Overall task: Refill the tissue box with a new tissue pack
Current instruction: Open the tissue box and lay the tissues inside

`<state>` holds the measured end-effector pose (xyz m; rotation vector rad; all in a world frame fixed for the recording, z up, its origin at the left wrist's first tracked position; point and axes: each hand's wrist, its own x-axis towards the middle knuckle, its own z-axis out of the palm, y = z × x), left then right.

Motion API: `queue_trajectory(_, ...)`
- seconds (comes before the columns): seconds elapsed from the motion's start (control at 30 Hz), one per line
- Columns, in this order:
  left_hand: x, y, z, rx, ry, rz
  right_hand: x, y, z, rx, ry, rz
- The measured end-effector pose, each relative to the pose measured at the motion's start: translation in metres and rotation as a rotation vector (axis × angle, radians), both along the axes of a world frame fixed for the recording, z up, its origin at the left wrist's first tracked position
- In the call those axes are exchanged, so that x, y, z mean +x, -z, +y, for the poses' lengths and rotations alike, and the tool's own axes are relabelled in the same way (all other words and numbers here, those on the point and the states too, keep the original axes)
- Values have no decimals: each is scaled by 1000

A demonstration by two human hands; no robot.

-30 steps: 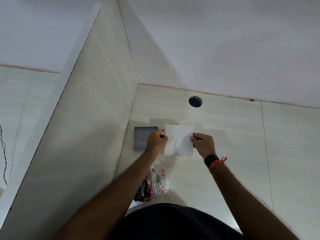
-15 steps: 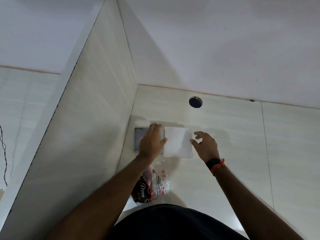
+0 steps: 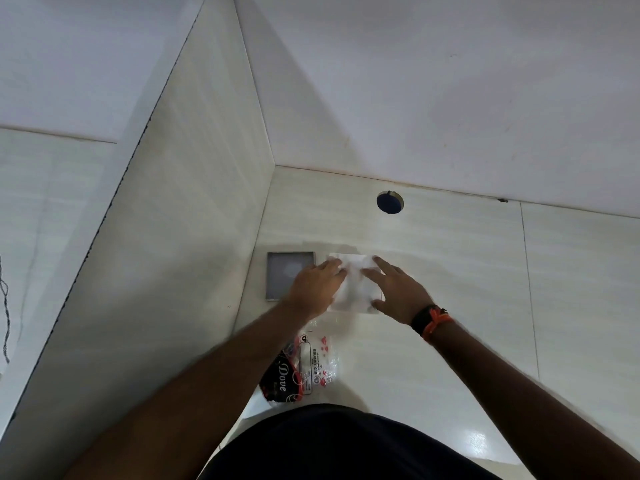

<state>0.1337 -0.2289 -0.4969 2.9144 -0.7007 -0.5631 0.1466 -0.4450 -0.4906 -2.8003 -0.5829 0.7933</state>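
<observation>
A white stack of tissues (image 3: 355, 296) lies flat on the pale table top, near the corner. Just to its left sits a square grey tissue box (image 3: 285, 271), seen from above, with a pale patch in its middle. My left hand (image 3: 318, 285) lies palm down over the stack's left edge, fingers stretched out, and reaches the box's right side. My right hand (image 3: 398, 292) lies flat on the stack's right part with its fingers spread. Neither hand grips anything. A black band and an orange cord circle the right wrist.
A crumpled clear plastic wrapper (image 3: 304, 365) with black and red print lies close to my body, partly under my left forearm. A round dark cable hole (image 3: 390, 201) sits in the table top behind the stack. A tall side panel (image 3: 194, 237) walls the left; a white wall closes the back.
Both hands let go of the stack's side edges and now lie flat on top of it. The stack has stayed beside the grey box.
</observation>
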Motion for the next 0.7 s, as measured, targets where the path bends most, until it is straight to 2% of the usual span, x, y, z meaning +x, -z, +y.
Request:
queue_trajectory(0.33,7,-13,-9,13,-45,9,-2,-5,11,-66,1,-78)
queue_trajectory(0.47,9,-14,-5,-5,-53,14,-3,-3,9,-83,16,-54)
queue_trajectory(0.7,6,-12,-12,118,-12,28,2,8,9,-122,-4,13)
